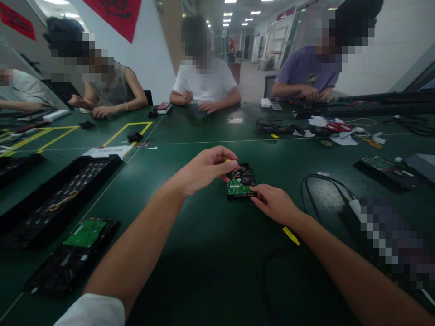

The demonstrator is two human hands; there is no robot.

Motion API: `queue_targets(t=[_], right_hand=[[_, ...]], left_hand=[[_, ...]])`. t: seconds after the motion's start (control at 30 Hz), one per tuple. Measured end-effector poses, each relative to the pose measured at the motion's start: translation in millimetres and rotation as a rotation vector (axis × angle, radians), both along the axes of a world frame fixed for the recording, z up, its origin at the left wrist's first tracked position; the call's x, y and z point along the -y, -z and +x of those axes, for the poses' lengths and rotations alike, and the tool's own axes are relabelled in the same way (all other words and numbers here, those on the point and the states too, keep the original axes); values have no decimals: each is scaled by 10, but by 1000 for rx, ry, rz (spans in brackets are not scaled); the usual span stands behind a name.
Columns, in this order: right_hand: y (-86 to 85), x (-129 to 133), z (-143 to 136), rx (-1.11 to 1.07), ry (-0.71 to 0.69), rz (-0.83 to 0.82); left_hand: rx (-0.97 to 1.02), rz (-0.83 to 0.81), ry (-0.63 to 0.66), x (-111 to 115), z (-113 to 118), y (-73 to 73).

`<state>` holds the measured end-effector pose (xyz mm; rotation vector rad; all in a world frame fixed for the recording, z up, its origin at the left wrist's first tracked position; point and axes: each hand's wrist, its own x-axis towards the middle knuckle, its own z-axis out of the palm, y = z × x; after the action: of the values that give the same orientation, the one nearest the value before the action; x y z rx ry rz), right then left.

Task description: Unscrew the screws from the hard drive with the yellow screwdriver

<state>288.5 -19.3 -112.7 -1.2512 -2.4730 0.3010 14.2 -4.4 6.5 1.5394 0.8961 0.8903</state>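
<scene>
A hard drive (240,186) lies on the green table in front of me, its green circuit board facing up on the near half. My left hand (210,167) is over its left far side, thumb and fingers pinched together. A bit of yellow shows between those fingertips; the rest of that small thing is hidden by the fingers. With its fingertips, my right hand (273,201) grips the near right corner of the drive.
Another drive with a green board (84,233) and a long black tray (64,194) are at left. On the right lie a further drive (385,172), black cables (312,194) and a yellow strip (291,236). Several people sit across the table (190,280).
</scene>
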Motion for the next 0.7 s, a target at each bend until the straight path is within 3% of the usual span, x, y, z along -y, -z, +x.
queue_targets(t=[0.23,0.53,0.7], right_hand=[[29,-19,6,6,2,0],[18,-14,10,5,-2,-1],[8,-4,2,7,7,-2]], left_hand=[[-27,-57,127,62,-9,-79],[-134,34,280,72,-65,-130],[-154,50,245,62,-77,-126]])
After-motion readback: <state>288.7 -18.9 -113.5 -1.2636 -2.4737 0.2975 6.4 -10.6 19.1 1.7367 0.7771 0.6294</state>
